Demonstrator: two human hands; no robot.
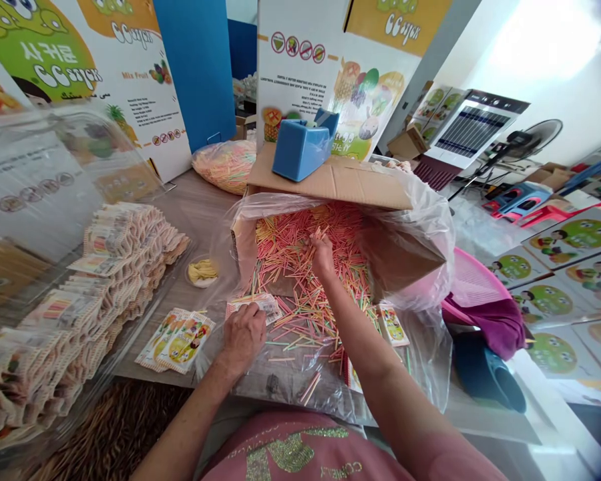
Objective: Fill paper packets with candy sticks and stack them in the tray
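Note:
A cardboard box (403, 247) lies on its side, lined with clear plastic, and thin pink, yellow and green candy sticks (285, 234) spill out of it. My right hand (322, 255) reaches into the pile, its fingers closed around a few sticks. At the box's front left, my left hand (245, 334) has curled fingers on a printed candy packet (270, 308), which lies flat under the fingertips. Left of that hand are several overlapping packets (183, 341). Another packet (392, 325) lies to the right of my right forearm, partly under plastic.
A long stack of packets (105, 294) fills the left side. Nearby sits a small bowl (201, 272) with yellow contents. A blue tape dispenser (301, 150) stands on the box. At the right are a pink basket (475, 284), purple cloth (491, 324) and blue bin (488, 374).

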